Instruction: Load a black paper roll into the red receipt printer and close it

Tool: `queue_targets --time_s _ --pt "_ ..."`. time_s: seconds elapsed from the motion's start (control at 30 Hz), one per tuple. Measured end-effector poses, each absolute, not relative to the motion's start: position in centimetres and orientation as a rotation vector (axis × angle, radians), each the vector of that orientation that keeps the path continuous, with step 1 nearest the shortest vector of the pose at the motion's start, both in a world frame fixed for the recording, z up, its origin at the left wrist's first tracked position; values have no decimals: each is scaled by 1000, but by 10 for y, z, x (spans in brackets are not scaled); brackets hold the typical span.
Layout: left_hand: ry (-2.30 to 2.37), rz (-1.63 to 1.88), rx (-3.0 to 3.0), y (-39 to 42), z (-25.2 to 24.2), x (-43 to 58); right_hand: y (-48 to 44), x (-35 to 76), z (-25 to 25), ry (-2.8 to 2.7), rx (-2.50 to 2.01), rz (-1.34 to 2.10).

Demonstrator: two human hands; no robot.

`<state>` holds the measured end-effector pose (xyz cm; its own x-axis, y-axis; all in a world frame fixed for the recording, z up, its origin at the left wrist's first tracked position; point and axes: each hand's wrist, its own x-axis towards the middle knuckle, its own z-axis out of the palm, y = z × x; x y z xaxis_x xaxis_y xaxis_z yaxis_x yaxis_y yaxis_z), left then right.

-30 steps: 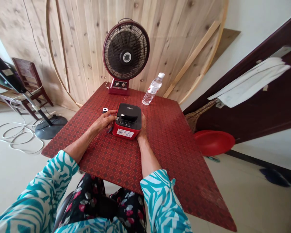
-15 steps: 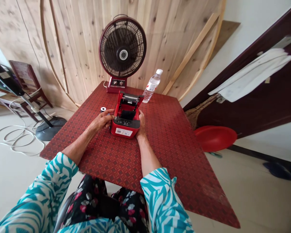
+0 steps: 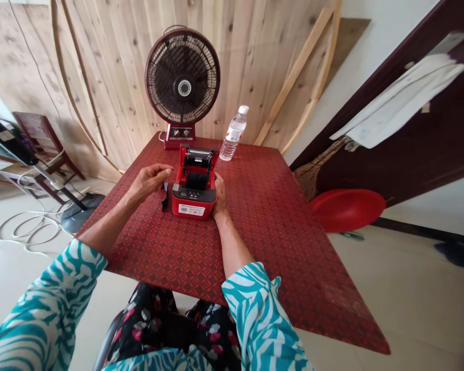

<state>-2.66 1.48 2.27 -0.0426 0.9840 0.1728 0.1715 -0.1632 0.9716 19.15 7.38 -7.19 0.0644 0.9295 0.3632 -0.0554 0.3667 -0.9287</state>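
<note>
A small red and black label printer [image 3: 194, 203] stands on the table with its lid raised, showing the dark inside. My right hand [image 3: 220, 198] is wrapped round the printer's right side, its fingertips partly hidden. To the left of the printer, my left hand [image 3: 150, 181] is raised a little, thumb and fingers drawn together in a pinch. Just below those fingertips is a narrow dark strip [image 3: 164, 198] beside the printer; I cannot tell whether the fingers hold it. The small paper roll seen earlier is out of sight.
A dark red table fan [image 3: 183, 87] stands at the table's back edge. Right of it is a clear water bottle [image 3: 234, 134]. The patterned red table [image 3: 278, 247] narrows toward the wooden wall. A red basin [image 3: 348, 208] lies on the right, and a floor fan base [image 3: 81, 211] with cables on the left.
My left hand has moved off the printer's left edge, leftward and up, uncovering the dark strip. The paper roll has gone from sight. My right hand stays on the printer. The view shifted slightly.
</note>
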Motion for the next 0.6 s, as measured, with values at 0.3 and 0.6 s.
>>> queue_targets --time_s 0.3,0.6 --pt "1298 745 2267 67 39 -2 80 188 -77 -1206 -909 974" --pt "1515 -156 2516 89 62 30 83 185 -80 -1147 -875 1013"
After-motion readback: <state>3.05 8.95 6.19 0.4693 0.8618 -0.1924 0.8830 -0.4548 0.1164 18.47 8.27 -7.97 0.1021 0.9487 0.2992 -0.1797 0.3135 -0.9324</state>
